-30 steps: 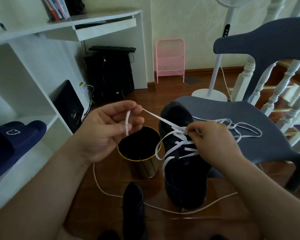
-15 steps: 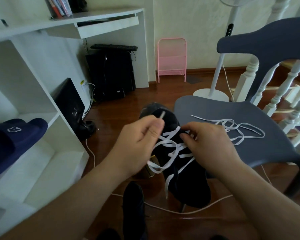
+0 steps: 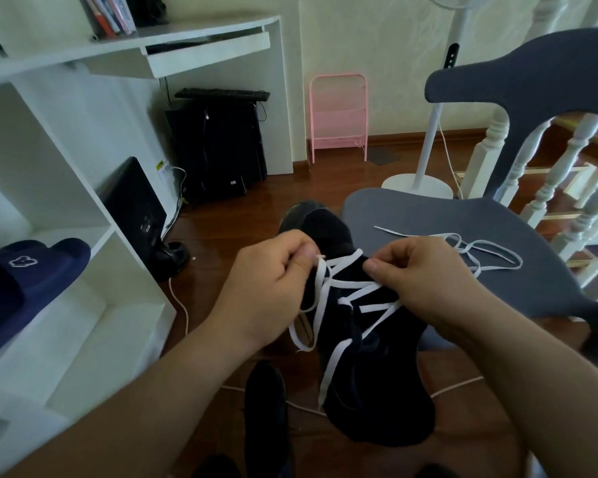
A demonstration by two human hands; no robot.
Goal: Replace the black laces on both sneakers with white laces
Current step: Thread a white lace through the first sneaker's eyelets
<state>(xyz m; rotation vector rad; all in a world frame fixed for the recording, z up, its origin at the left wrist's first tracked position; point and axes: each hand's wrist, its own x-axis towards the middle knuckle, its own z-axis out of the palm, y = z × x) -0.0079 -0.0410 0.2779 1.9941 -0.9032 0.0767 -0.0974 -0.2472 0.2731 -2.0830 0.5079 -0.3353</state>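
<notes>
Dark polished wooden floorboards (image 3: 325, 174) ran back to a pale wall, with a white shelving unit (image 3: 83, 208) on the left and a grey-blue plastic chair (image 3: 463, 229) on the right. Between the two hands, near the middle of the view, a black fabric sneaker (image 3: 366, 357) was held up, its long axis running from the toe at the far end to the heel at the near end, tilted a little to the right as it came nearer. A flat white lace (image 3: 356, 294) crossed its front in several diagonals. The left hand (image 3: 273, 288) was on the shoe's left side with its fingers curled, pinching one end of that lace close to the upper eyelets; a slack loop and a loose tail hung below it. The right hand (image 3: 425, 274) was on the shoe's right side, thumb and forefinger closed on the lace where it met the far right eyelets, though which hole it was at could not be made out. Both hands were about equally close to the lacing, so the coming pull probably turned on drawing the two ends apart, across the shoe's length. A second white lace (image 3: 480, 253) lay loose on the chair seat, just right of the right hand. A second dark sneaker (image 3: 266, 408) stood on the floor at the near edge, apparently not yet relaced.
</notes>
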